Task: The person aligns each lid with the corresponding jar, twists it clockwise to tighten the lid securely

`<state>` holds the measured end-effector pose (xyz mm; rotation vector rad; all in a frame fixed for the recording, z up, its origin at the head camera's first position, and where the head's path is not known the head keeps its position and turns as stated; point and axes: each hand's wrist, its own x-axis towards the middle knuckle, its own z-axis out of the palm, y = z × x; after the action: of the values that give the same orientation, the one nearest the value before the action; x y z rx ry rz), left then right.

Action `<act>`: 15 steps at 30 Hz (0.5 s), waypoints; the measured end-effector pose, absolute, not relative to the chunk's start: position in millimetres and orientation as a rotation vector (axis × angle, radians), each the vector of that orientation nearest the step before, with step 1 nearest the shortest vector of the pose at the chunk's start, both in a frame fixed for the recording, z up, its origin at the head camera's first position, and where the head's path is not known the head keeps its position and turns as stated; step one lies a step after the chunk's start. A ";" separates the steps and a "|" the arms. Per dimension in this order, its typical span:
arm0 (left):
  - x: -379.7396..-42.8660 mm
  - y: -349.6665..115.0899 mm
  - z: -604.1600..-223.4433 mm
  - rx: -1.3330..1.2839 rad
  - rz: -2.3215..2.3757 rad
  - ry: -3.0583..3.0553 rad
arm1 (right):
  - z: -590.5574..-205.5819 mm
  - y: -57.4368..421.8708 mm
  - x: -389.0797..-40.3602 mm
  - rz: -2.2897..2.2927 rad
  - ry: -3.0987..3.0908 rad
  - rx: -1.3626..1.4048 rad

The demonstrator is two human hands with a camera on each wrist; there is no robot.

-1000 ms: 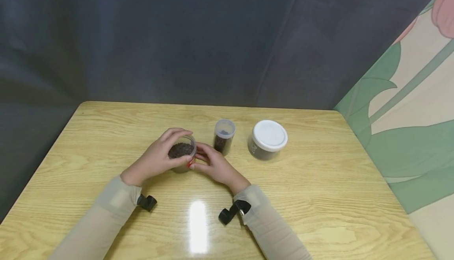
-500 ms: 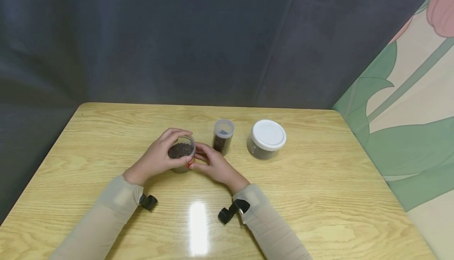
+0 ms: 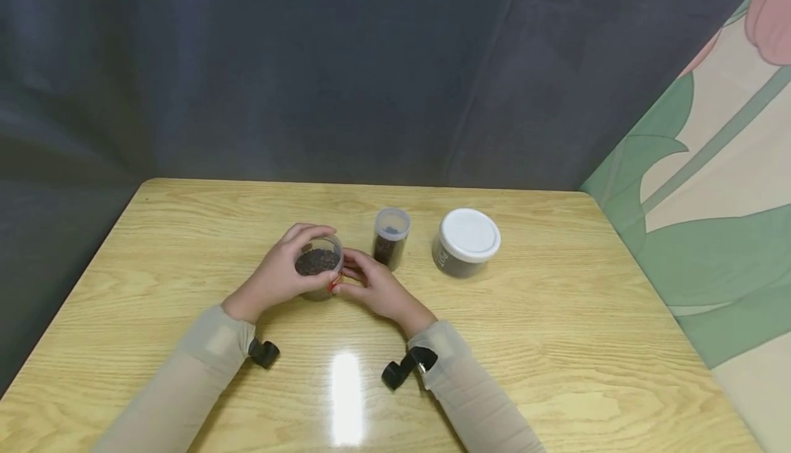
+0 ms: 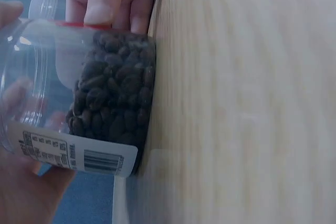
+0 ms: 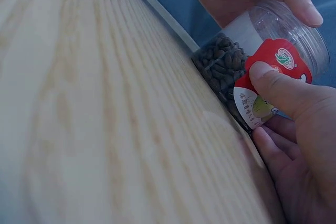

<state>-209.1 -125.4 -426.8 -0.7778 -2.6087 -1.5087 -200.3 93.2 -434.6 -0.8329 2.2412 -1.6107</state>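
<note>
A clear plastic jar [image 3: 317, 296] without a lid stands upright on the table, partly filled with dark bean-like pieces [image 4: 113, 85]. My left hand [image 3: 277, 273] grips it near the rim, thumb on the near side and fingers round the far side. From the right, my right hand [image 3: 382, 294] holds the jar low down. Its thumb presses the red and white label [image 5: 286, 59], while the other fingers are bent near the base. A white barcode label [image 4: 84, 153] shows on the jar's other side in the left wrist view.
Just behind my right hand stands a slim clear container [image 3: 388, 250] with dark contents and a translucent top. Farther right is a wider jar [image 3: 457, 266] with a white lid [image 3: 470, 232]. The wooden table [image 3: 556, 316] meets a dark curtain [image 3: 346, 75] at its back edge.
My left wrist has shifted slightly to the right. Both hands keep their hold on the jar, which stays in about the same place.
</note>
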 end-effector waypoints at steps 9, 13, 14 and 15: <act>-205.7 -123.2 -427.3 -0.719 -1.460 -2.635 | -444.8 94.4 -206.2 -1.602 2.237 -0.874; -207.7 -123.6 -426.7 -0.758 -1.483 -2.620 | -453.4 96.7 -210.6 -1.595 2.244 -0.911; -208.4 -123.8 -426.5 -0.775 -1.493 -2.617 | -458.0 97.1 -212.5 -1.595 2.246 -0.916; -209.1 -124.2 -426.2 -0.796 -1.505 -2.610 | -463.0 97.4 -214.6 -1.596 2.249 -0.921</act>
<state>-209.1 -124.2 -426.2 -0.7964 -2.6100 -1.5054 -214.6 97.4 -463.0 -0.9215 2.2492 -1.5962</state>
